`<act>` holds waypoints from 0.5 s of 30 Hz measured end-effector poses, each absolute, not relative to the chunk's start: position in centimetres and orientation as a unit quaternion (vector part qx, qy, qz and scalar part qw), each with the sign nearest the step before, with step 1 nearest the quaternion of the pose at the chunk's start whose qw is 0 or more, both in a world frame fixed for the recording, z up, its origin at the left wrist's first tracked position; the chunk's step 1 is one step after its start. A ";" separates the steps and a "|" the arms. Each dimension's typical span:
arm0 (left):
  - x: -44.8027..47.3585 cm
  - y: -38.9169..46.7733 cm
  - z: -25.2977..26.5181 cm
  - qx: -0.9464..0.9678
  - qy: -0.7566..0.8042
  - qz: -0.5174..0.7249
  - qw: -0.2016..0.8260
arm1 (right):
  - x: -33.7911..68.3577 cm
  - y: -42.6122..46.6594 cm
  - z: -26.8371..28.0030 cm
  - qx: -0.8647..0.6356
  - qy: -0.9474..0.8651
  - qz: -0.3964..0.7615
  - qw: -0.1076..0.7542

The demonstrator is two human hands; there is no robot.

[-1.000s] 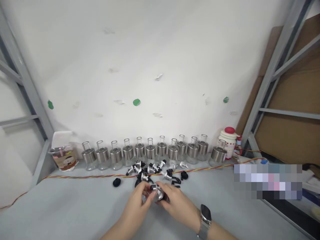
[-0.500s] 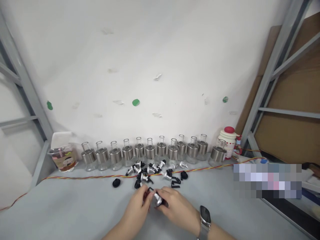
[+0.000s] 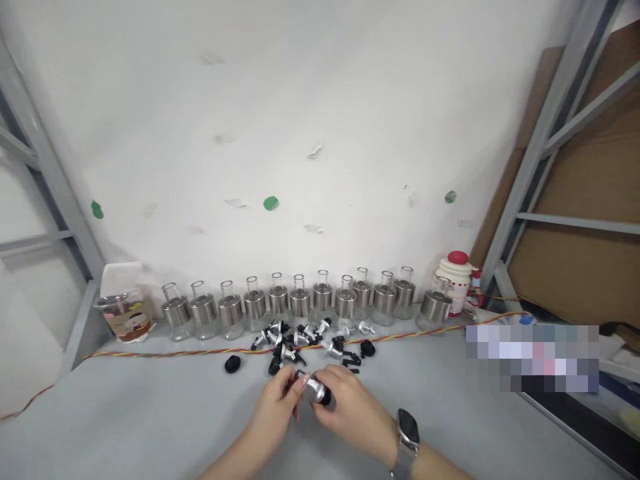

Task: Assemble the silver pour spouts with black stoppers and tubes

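Observation:
My right hand [image 3: 347, 407] is closed around a silver bottle pourer [image 3: 315, 388] with a black lower end, held tilted just above the table. Against the pourer's other end, my left hand [image 3: 277, 397] is closed, thumb and fingertips pinching a small black hooked clip [image 3: 301, 373]. Fingers hide much of the clip, so I cannot tell whether it is joined to the pourer. Beyond my hands lies a loose pile of silver and black pourers [image 3: 289, 353]. Black clips [image 3: 351, 361] lie right of the pile. A round black cap [image 3: 233, 364] sits to the left, another black cap [image 3: 367, 348] to the right.
Several glass bottles with steel collars [image 3: 255, 305] stand in a row along the wall. A twisted red-yellow cord [image 3: 190, 353] crosses the grey table [image 3: 150, 413]. A drink cup [image 3: 127, 317] stands left; a cream jar with red lid [image 3: 453, 287] stands right.
The pourer has turned in my right hand, and its black lower end now shows more. Both hands stay close together in nearly the same place.

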State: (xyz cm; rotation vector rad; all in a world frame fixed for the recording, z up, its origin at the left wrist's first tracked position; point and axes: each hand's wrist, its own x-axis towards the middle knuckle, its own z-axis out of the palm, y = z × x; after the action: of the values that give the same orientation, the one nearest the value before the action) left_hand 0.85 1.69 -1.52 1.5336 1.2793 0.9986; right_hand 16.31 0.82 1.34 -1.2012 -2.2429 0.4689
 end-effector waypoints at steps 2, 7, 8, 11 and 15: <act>1.0 1.6 -1.5 0.619 0.514 0.401 0.438 | 16.3 1.0 1.3 -0.447 -0.834 0.166 0.277; 0.6 1.7 -1.2 0.621 0.527 0.411 0.410 | 17.9 2.9 1.4 -0.536 -0.775 0.124 0.310; 0.3 1.8 -1.1 0.629 0.533 0.415 0.385 | 18.3 3.4 1.4 -0.554 -0.758 0.118 0.325; -0.6 2.6 -1.1 0.703 0.534 0.413 0.223 | 18.8 3.9 1.5 -0.560 -0.748 0.119 0.337; -1.4 3.7 -1.4 0.775 0.499 0.385 0.037 | 18.0 3.0 1.2 -0.511 -0.782 0.152 0.323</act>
State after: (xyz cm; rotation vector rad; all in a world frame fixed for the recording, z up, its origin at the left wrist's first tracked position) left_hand -1.37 3.74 -1.39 2.3798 1.5316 1.1817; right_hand 17.95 2.97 1.17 -1.3403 -2.0522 0.3997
